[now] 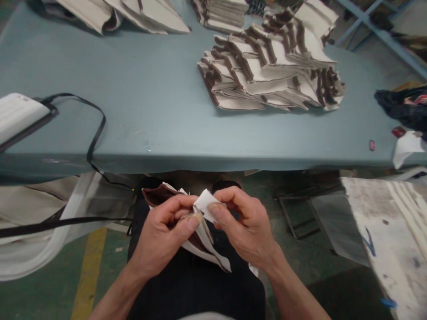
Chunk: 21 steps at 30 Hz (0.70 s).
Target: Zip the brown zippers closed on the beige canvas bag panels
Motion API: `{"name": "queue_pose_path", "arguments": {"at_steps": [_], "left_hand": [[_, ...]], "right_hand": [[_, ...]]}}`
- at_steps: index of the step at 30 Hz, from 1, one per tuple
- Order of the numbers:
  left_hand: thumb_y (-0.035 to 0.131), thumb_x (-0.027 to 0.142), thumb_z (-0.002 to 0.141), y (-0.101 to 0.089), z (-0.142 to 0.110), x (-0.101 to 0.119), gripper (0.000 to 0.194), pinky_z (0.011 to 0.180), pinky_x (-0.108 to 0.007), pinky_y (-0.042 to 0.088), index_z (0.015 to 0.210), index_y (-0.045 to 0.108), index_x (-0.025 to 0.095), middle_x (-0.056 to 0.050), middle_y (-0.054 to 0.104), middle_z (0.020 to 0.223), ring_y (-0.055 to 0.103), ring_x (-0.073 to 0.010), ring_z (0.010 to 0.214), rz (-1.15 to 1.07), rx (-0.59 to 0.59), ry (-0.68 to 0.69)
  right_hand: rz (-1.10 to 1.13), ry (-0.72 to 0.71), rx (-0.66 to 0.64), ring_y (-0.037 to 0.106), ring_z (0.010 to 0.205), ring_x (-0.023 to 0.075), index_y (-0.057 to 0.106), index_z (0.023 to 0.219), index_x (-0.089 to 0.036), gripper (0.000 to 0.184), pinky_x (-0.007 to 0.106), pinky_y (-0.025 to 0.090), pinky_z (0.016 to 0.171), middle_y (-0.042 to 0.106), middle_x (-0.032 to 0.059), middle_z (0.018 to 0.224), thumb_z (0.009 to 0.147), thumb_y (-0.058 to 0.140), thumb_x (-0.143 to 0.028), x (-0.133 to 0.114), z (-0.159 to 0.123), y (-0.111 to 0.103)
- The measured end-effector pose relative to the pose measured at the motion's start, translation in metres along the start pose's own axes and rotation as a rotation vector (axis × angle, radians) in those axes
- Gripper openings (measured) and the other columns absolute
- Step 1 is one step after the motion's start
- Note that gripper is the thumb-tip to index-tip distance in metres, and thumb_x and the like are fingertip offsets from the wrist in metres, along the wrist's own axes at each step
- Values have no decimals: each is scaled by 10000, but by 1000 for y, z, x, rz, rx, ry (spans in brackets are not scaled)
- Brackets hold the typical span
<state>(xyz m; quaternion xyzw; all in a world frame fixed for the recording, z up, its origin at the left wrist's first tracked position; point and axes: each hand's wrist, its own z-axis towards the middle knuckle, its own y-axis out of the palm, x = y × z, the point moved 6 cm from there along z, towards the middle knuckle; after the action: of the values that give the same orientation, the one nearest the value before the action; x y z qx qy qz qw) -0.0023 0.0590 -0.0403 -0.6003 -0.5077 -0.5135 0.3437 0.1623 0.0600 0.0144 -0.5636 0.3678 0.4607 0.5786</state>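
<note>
Over my lap, my left hand [170, 226] pinches a folded cream-and-brown fabric piece [196, 249] by its upper edge. One cream end of it hangs down to the right, and a brown part shows behind my left fingers. Between the thumb and fingers of my right hand [240, 218] is a small white cloth tab [204, 202]. The tab sits close against the fabric piece, right beside my left fingertips; I cannot tell whether it is attached there.
A blue-green table [150, 111] lies ahead, bearing a heap of cream-and-brown fabric pieces [267, 71]. A white device [20, 115] with a black strap rests at its left. Below left stands a white plastic bin [70, 222]; a stained pale board [383, 231] is at right.
</note>
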Motion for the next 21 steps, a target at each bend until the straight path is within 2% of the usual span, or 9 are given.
{"name": "queue_pose_path", "arguments": {"at_steps": [3,7,11,16,21], "left_hand": [[843,405,788,7,1,7,263,482,-189,403,897,804,169,22,586,580,496,-106,498,-74,-20,-41],[861,357,752,14,0,14,199,462,-187,426,758,765,182,22,612,563,529,-108,480,-102,49,-35],[806,314,796,15,-4,15,136,478,-188,478,769,754,192,9,681,617,598,-121,495,-27,115,22],[779,279,797,14,-8,18,100,450,-160,430,758,744,194,30,647,584,552,-93,463,52,162,71],[802,287,754,15,-6,21,128,440,-157,413,721,725,190,33,622,552,531,-90,453,10,174,38]], "right_hand": [[-24,-9,-22,553,482,85,696,888,-228,106,209,401,463,635,-62,623,984,662,-258,2,-4,-1],[-21,-23,-8,542,487,70,698,922,-219,79,194,415,474,670,-55,675,983,653,-244,6,-10,0],[55,29,-17,549,497,64,690,935,-212,76,177,411,457,693,-39,721,976,669,-273,14,-13,3],[131,97,-50,515,476,64,666,911,-205,120,178,366,436,608,-64,635,972,678,-308,24,-15,6],[40,35,-33,547,561,93,650,840,-210,115,218,424,527,629,-42,681,945,661,-255,25,-14,1]]}}
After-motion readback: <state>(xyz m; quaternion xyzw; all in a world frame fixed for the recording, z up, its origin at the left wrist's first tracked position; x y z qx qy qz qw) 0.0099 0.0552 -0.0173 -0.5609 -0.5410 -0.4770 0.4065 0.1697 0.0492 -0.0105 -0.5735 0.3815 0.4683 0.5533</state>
